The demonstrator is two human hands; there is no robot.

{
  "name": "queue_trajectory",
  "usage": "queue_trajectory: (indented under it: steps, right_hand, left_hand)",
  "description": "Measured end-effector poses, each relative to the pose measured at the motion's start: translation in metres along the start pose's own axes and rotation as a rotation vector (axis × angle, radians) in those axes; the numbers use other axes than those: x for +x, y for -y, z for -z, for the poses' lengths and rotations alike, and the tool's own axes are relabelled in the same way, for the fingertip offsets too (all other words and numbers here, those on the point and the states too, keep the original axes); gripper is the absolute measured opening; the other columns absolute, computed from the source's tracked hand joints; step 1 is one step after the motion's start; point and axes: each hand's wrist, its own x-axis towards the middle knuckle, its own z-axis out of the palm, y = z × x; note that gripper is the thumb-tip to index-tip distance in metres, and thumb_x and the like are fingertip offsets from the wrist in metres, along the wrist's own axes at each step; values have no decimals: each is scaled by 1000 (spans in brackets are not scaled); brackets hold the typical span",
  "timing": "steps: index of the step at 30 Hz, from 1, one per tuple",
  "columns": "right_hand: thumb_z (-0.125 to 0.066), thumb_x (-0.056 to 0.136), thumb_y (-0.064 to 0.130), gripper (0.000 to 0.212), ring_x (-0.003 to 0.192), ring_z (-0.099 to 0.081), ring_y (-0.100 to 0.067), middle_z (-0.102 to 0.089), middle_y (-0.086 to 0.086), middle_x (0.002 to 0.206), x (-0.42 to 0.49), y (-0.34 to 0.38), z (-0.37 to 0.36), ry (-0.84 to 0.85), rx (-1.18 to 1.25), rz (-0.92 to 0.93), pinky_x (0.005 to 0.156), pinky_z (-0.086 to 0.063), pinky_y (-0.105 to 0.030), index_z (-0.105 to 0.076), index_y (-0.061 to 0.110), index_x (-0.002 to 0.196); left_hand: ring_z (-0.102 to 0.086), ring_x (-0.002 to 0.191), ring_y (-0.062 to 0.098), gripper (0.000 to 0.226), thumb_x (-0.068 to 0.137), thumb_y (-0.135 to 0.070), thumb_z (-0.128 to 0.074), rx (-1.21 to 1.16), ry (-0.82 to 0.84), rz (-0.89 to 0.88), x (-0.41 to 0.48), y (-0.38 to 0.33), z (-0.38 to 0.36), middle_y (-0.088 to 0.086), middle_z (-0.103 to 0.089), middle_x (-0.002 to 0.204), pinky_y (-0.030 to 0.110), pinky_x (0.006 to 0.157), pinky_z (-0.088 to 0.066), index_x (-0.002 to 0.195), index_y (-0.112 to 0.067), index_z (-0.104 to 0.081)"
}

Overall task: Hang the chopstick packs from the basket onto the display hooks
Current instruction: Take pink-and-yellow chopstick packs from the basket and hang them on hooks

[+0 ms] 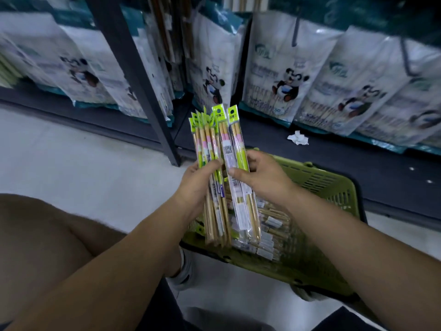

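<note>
Several chopstick packs, clear sleeves with green header cards, stand fanned upright above a green plastic basket. My left hand grips the bundle around its middle. My right hand pinches the rightmost pack, holding it slightly apart from the rest. More packs lie flat inside the basket under my hands. Other chopstick packs hang at the top centre; their hooks are not visible.
Dark shelving with a slanted metal post holds large white panda-printed bags. A crumpled white paper lies on the low shelf. My knee is at lower left and a shoe stands beside the basket on the pale floor.
</note>
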Motion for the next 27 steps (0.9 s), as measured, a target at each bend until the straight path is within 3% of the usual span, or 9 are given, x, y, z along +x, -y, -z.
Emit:
queue_trajectory:
  steps: [4, 6, 9, 12, 14, 18, 21, 23, 27]
  right_hand:
    - [-79, 87, 32, 14, 74, -64, 3, -73, 18, 83, -19, 27, 12, -50, -187, 113, 66, -49, -18, -73, 32, 99]
    - [-80, 85, 36, 14, 66, -60, -4, -71, 7, 77, -28, 37, 15, -82, -257, 139, 62, -49, -29, -74, 30, 97]
    - [-80, 83, 43, 20, 61, -52, -11, -63, -7, 74, -40, 52, 23, -122, -372, 163, 57, -44, -33, -73, 27, 93]
    - [-69, 89, 49, 27, 66, -48, -11, -51, 2, 73, -50, 70, 32, -160, -615, 232, 55, -34, -25, -67, 23, 94]
    - [-54, 99, 48, 25, 71, -49, -14, -48, 7, 76, -56, 82, 35, -166, -774, 268, 56, -30, -26, -61, 24, 102]
    - [-29, 109, 41, 36, 84, -58, -27, -46, 3, 93, -69, 107, 45, -159, -1016, 265, 69, -47, -38, -51, 22, 129]
    - [-28, 109, 41, 32, 82, -56, -25, -45, 5, 90, -78, 126, 54, -176, -984, 298, 71, -50, -43, -46, 28, 132]
    - [-29, 108, 46, 26, 79, -55, -20, -45, 9, 85, -84, 136, 61, -214, -953, 344, 68, -48, -41, -46, 35, 125]
    - [-55, 99, 50, 17, 66, -54, -7, -56, 6, 75, -88, 158, 79, -244, -689, 357, 57, -43, -28, -53, 49, 116]
  left_hand:
    - [-71, 106, 42, 42, 92, -21, -73, -95, 85, -41, -13, -15, -26, 25, -71, 122, 53, 87, -61, 131, -5, -65]
    - [-73, 100, 38, 37, 92, -16, -73, -97, 114, -65, -20, -19, -38, 24, -73, 117, 48, 83, -63, 127, -4, -67]
    - [-74, 93, 37, 29, 94, -12, -71, -100, 137, -56, -29, -27, -48, 25, -74, 113, 51, 82, -62, 122, -6, -70]
    - [-74, 90, 37, 29, 93, -11, -71, -83, 174, -60, -37, -39, -58, 25, -74, 110, 50, 81, -62, 122, -6, -69]
    - [-75, 84, 33, 30, 91, -10, -73, -91, 193, -73, -41, -47, -67, 22, -75, 101, 45, 73, -64, 121, -6, -69]
    - [-75, 72, 27, 37, 76, -18, -80, -56, 243, -107, -51, -64, -79, 15, -76, 86, 37, 61, -61, 111, -11, -73]
    - [-76, 74, 28, 26, 72, -19, -81, -37, 293, -141, -60, -79, -87, 15, -77, 87, 39, 61, -62, 97, -19, -80]
    - [-76, 77, 27, 22, 77, -16, -80, -17, 308, -175, -66, -91, -93, 15, -78, 91, 39, 62, -62, 99, -19, -80]
    - [-76, 81, 29, 26, 83, -9, -79, 86, 331, -292, -78, -117, -103, 17, -78, 97, 38, 64, -62, 108, -15, -76]
